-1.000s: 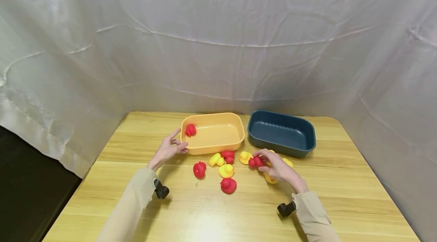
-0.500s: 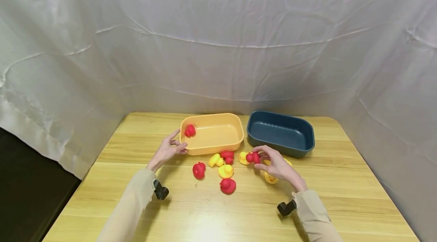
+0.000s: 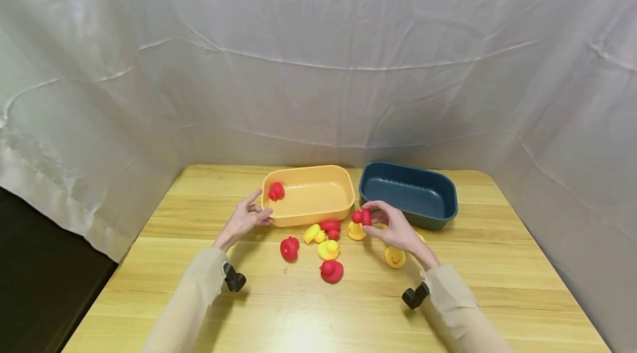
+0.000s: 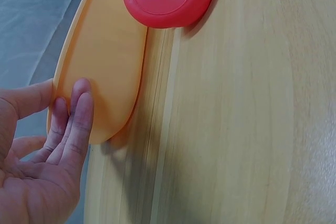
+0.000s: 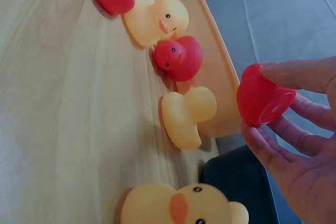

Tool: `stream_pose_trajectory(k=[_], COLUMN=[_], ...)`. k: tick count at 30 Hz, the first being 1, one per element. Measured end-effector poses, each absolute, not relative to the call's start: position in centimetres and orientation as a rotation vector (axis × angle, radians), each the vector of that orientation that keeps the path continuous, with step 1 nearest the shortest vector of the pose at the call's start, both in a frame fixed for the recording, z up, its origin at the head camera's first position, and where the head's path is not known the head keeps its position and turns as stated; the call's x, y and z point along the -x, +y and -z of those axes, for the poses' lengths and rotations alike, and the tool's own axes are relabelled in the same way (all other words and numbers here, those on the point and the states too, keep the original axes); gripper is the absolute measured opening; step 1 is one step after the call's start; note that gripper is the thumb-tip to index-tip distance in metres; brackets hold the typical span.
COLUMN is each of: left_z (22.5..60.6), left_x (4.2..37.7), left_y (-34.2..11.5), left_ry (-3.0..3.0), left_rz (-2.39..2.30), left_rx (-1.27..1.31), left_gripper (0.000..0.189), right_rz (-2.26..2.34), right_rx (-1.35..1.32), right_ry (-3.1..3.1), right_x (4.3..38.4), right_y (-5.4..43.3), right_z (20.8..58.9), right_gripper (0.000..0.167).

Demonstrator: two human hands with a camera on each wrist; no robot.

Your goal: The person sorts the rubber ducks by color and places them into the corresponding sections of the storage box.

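In the head view my right hand [image 3: 395, 229] pinches a red rubber duck [image 3: 362, 217] between thumb and fingertips, raised off the table near the yellow bin's right front corner. The right wrist view shows that same red rubber duck [image 5: 262, 98] tilted, its flat base partly visible. My left hand [image 3: 243, 221] rests with extended fingers against the left end of the yellow bin [image 3: 313, 198]. In the left wrist view, the left hand [image 4: 52, 156] touches the bin's outer wall [image 4: 107, 72]. One red duck [image 3: 276, 191] lies inside the yellow bin at its left end.
A dark blue bin [image 3: 410, 190] stands to the right of the yellow one. In front of the bins lie several loose ducks, including a red one [image 3: 290, 249], another red one [image 3: 331, 271] and yellow ones [image 3: 328, 249], [image 3: 395, 257]. Curtains [image 3: 318, 93] surround the table.
My right hand has gripped the red rubber duck, lifted it off the table and moved it slightly left toward the yellow bin. The left hand stays at the yellow bin.
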State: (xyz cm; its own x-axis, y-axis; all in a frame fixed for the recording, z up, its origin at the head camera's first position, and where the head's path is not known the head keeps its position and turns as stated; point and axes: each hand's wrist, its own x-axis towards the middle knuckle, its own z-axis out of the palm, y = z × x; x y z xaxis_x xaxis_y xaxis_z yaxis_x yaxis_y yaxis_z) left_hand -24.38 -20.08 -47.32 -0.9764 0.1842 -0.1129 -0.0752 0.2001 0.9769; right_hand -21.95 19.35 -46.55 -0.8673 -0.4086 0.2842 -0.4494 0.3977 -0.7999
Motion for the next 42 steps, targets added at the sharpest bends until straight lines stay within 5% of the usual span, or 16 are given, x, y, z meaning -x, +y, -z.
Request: stream_pose_trajectory(k=[42], left_z=[47.2], left_x=[24.4], left_y=[-20.2], left_ry=[2.207], left_rz=[-1.898], left_rx=[-0.082], left_gripper=[0.081], right_rz=[-1.614], right_rx=[-0.692], right_ry=[-2.835], right_x=[27.6], right_y=[12.6], right_z=[41.8], right_gripper=[0.050])
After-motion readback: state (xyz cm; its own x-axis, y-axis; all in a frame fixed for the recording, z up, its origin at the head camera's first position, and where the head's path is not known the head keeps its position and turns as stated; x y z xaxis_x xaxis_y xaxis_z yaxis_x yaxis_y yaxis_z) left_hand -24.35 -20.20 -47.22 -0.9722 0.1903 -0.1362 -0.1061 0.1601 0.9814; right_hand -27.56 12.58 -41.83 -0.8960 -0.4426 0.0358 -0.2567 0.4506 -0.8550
